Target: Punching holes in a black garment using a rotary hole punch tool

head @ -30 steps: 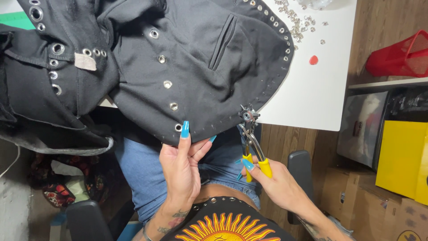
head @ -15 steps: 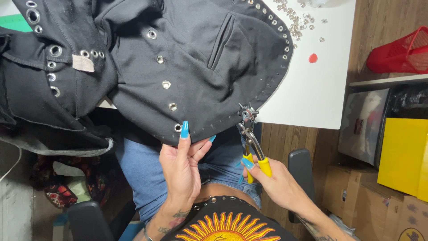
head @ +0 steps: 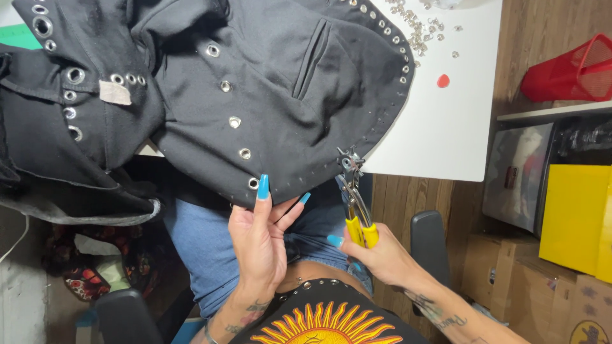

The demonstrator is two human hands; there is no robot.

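Note:
A black garment [head: 268,95] studded with metal eyelets lies over the white table [head: 459,127] and hangs toward my lap. My left hand [head: 261,236] pinches its lower hem beside an eyelet, fingers under the cloth and a long blue nail on top. My right hand [head: 376,255] squeezes the yellow handles of a revolving hole punch [head: 354,197]. The punch's star-shaped head bites the hem edge to the right of my left hand.
Loose metal eyelets [head: 417,28] and a small red piece [head: 443,81] lie on the table's far side. A red mesh basket [head: 567,70] sits on a shelf at right, above a yellow box [head: 574,216] and cardboard boxes. Chair armrests [head: 427,239] flank my lap.
My right hand has squeezed the punch handles together; they were spread apart a second ago. The punch head stays on the hem. My left hand has not moved.

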